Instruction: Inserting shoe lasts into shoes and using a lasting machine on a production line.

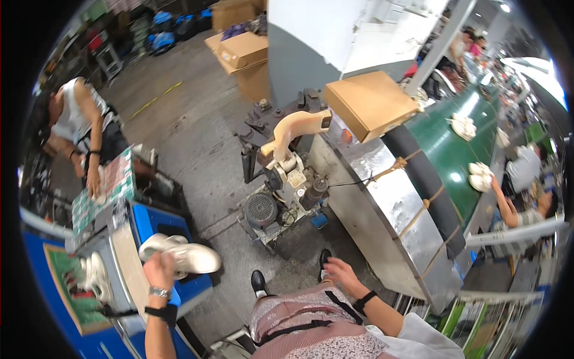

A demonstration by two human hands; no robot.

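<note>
in the head view, the person's left hand (pixel 160 270) is grasping a pair of white shoes (pixel 200 259), with the fingers partly hidden where they are meeting the shoes. the pair is showing above the edge of a blue-sided machine (pixel 149 222) at the person's left, its toes pointing toward the middle of the floor; whether it is also resting on that machine, i cannot tell. the right hand (pixel 342 273) is holding nothing: it is hovering in front of the body, fingers spread and slightly bent, near the person's own black shoe (pixel 324 257).

more white shoes (pixel 95 278) are lying in a green-lined recess at the far left. ahead of the person, a machine with a curved cream arm (pixel 293 133) is standing on the grey floor (pixel 206 161), its round motor (pixel 261 209) facing up. to the right, a metal table (pixel 391 218) is carrying a cardboard box (pixel 369 105), and beyond it a green conveyor belt (pixel 445 155) is bearing two pairs of pale shoes, the farther pair (pixel 463 127) lying well apart from the nearer pair (pixel 479 177). a co-worker's hand (pixel 495 184) is reaching to the nearer pair. at the left, another co-worker (pixel 84 116) is leaning over a patterned cloth (pixel 116 173), one hand touching it.
</note>
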